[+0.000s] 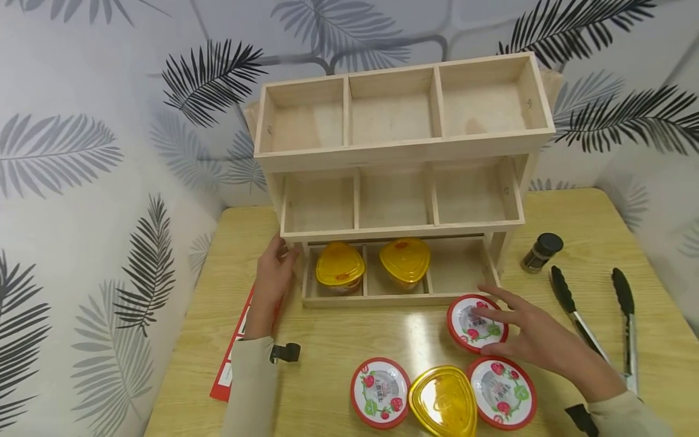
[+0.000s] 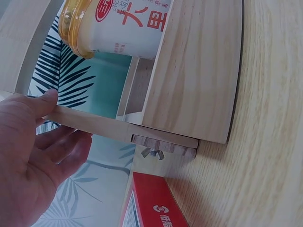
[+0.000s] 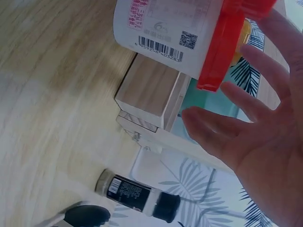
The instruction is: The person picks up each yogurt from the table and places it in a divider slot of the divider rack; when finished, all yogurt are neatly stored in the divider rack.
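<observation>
The red-lidded tub (image 1: 471, 331) is just on the near side of the bottom bin's right compartment (image 1: 455, 267). The right hand (image 1: 532, 337) is at its right side, thumb and fingers spread; whether they touch it, I cannot tell. Nearer stand a second red-lidded tub (image 1: 379, 393), left, and a third (image 1: 502, 393), right, with a yellow-lidded tub (image 1: 443, 400) between. Two more yellow-lidded tubs (image 1: 405, 261) fill the bin's left and middle compartments. The left hand (image 1: 273, 276) grips the wooden rack's (image 1: 404, 145) left post (image 2: 90, 120), thumb and fingers on opposite sides. Far right are a black-capped jar (image 1: 542, 252) and, nearer, tongs (image 1: 630, 328); a red box (image 2: 151, 194) lies left.
</observation>
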### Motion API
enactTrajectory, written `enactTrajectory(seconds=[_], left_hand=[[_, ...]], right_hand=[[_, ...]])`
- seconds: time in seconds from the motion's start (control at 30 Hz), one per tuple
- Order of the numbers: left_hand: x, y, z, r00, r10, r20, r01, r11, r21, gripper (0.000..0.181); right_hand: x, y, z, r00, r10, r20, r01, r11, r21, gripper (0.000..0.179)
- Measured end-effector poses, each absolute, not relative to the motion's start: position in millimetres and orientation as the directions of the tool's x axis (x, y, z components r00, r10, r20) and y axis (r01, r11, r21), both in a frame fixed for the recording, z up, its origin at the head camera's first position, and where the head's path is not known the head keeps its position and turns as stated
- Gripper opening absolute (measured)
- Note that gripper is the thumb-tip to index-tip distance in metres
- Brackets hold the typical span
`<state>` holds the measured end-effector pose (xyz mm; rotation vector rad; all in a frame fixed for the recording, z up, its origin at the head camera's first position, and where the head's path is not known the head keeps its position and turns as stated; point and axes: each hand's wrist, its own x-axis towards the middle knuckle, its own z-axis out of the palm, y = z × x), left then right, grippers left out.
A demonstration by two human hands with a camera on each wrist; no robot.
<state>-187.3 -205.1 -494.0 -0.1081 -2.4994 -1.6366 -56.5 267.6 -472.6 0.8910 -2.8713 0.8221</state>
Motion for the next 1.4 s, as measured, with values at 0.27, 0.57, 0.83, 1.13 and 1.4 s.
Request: enactTrajectory(seconds=[0.27, 0.57, 0.83, 1.13, 1.4], left_hand=[[-186.5, -203.6, -493.2, -0.982, -0.001, 0.188, 0.171, 0.408, 0.897, 0.058], [-186.1, -202.2, -492.0, -0.979, 0.007, 0.204, 0.187, 0.432, 0.882, 0.061], [-186.9, -202.5, -494.1, -0.983, -0.018, 0.184, 0.158, 0.435, 0.887, 0.054], [-186.6, -205.2, -494.2, -0.984, -0.036, 0.173, 0.143, 0.410, 0.901, 0.041], [-185.3, -205.7, -492.7, -0.984, -0.038, 0.172, 0.142, 0.403, 0.904, 0.037]], right_hand=[[-56.9, 263.8, -481.7, -0.883, -0.463, 0.080, -0.427, 0.719, -0.548, 0.067], [-55.4, 260.3, -482.0, -0.906, -0.419, 0.061, -0.371, 0.718, -0.589, 0.065], [-52.7, 260.7, -473.6, -0.905, -0.416, 0.091, -0.385, 0.710, -0.590, 0.066], [-65.0, 257.8, -432.7, -0.823, -0.414, 0.389, -0.562, 0.688, -0.458, 0.081], [-101.2, 246.6, -448.5, -0.805, -0.355, 0.476, -0.569, 0.689, -0.449, 0.079]])
